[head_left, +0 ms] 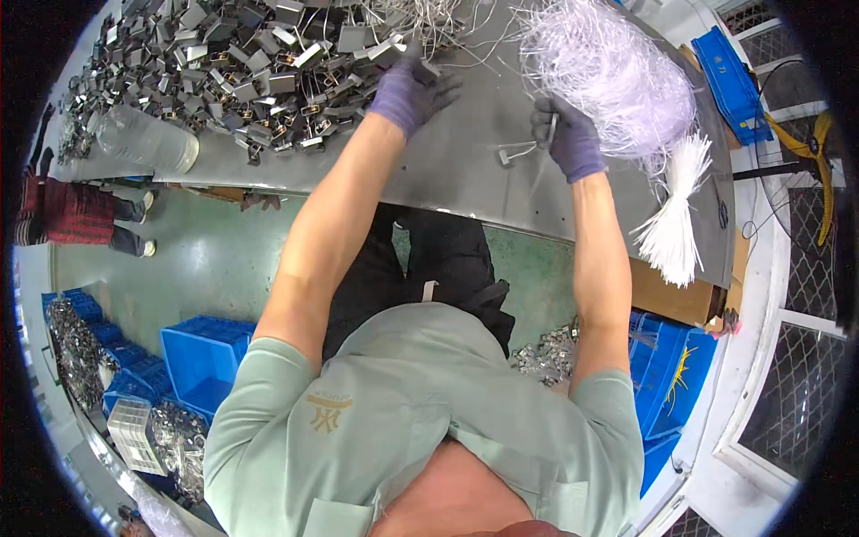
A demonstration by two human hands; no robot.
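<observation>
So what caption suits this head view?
Gloved left hand reaches into metal clips; right hand grips white plastic ties.

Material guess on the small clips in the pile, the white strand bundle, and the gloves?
Clips: likely metal, grey with bright glints. White strands: probably plastic or coated wire, translucent, glossy, springy loops. Gloves on left hand and right hand: knit fabric, matte purple-grey. Table: dull grey sheet, metal-looking.

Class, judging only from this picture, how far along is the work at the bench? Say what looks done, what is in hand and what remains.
Done: cannot tell; no finished batch is clearly set apart. In hand: the right hand grips a thin white tie beside one small metal part on the grey table, while the left hand reaches into the metal pile. Left: that large pile and the white tie bundle.
</observation>
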